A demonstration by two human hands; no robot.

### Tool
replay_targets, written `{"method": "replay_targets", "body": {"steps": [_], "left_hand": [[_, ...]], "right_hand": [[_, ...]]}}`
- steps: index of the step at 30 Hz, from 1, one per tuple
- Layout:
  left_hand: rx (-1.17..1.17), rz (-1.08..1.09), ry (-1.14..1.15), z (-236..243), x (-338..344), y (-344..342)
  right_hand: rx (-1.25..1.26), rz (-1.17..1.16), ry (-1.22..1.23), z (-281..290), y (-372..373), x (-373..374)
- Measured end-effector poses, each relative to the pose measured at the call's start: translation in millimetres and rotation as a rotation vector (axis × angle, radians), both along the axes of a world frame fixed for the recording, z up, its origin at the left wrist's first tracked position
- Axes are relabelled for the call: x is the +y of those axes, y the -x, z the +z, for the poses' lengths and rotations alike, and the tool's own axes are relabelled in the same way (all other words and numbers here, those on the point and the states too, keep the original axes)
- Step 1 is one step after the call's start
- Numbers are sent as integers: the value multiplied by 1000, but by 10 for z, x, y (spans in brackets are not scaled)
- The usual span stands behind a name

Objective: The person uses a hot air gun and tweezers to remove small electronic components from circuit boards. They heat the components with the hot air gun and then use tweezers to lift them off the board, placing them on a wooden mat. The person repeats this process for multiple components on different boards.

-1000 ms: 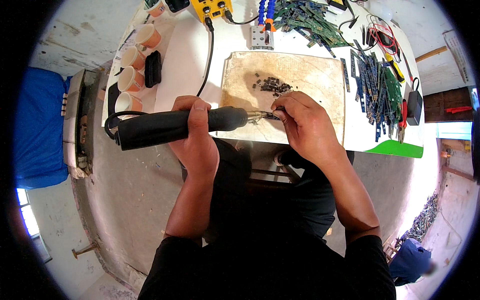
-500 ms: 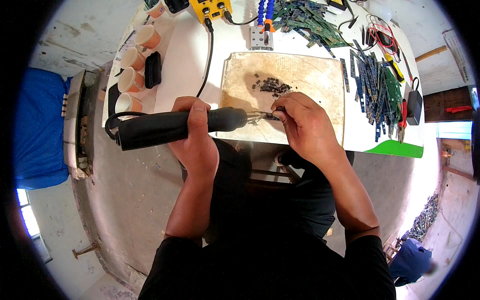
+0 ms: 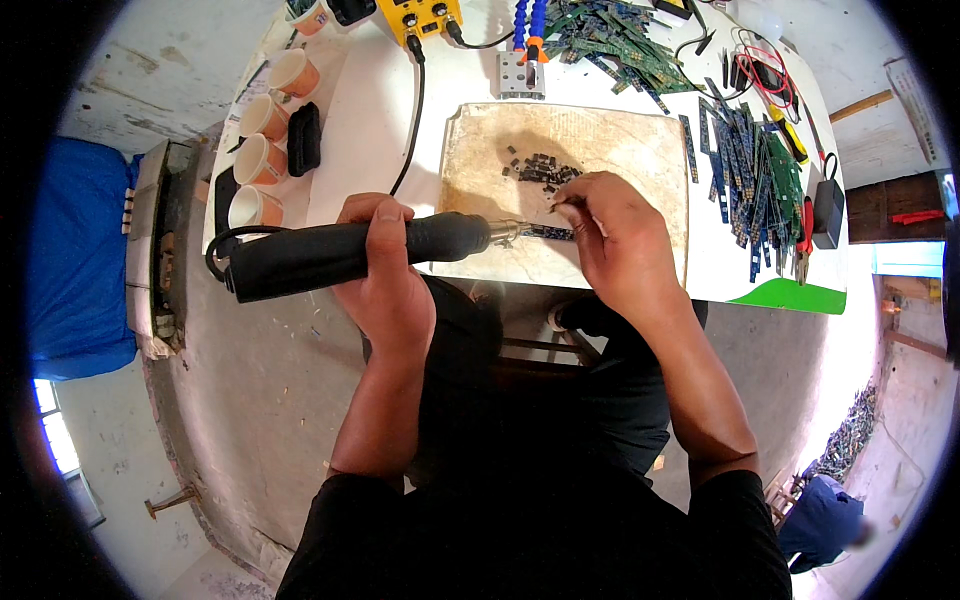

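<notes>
My left hand is wrapped round the black handle of a hot air gun, held level with its metal nozzle to the right. Just beyond the nozzle tip, a narrow dark circuit board strip lies on a stained, pale square board. My right hand hovers above the strip's right end, thumb and forefinger pinched together. Whatever sits between those fingertips is too small to make out. Small black chips lie in a loose pile just past my right fingertips.
Circuit board strips are heaped at the right, with another heap at the back. Paper cups line the left edge beside a black case. A yellow control unit and red-handled pliers are on the table.
My right hand has lifted slightly away from the strip, uncovering more of it. The hot air gun has shifted a little to the left, still in my left hand.
</notes>
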State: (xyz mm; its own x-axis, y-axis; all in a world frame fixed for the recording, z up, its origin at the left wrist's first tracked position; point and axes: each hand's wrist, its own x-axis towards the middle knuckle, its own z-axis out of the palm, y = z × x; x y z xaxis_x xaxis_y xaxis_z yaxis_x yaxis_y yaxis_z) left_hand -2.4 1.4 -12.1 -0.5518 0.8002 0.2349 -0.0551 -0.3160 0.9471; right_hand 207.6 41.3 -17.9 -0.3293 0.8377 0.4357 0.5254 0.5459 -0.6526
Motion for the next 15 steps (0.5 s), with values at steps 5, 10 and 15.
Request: {"method": "replay_targets", "body": {"steps": [5, 10, 15], "left_hand": [[-7, 12, 7, 4, -2, -23], [-9, 5, 9, -4, -3, -5], [-43, 16, -1, -2, 2, -3]], "right_hand": [[-14, -172, -36, -31, -1, 16], [89, -126, 78, -49, -21, -26], [114, -148, 132, -136, -25, 18]]}}
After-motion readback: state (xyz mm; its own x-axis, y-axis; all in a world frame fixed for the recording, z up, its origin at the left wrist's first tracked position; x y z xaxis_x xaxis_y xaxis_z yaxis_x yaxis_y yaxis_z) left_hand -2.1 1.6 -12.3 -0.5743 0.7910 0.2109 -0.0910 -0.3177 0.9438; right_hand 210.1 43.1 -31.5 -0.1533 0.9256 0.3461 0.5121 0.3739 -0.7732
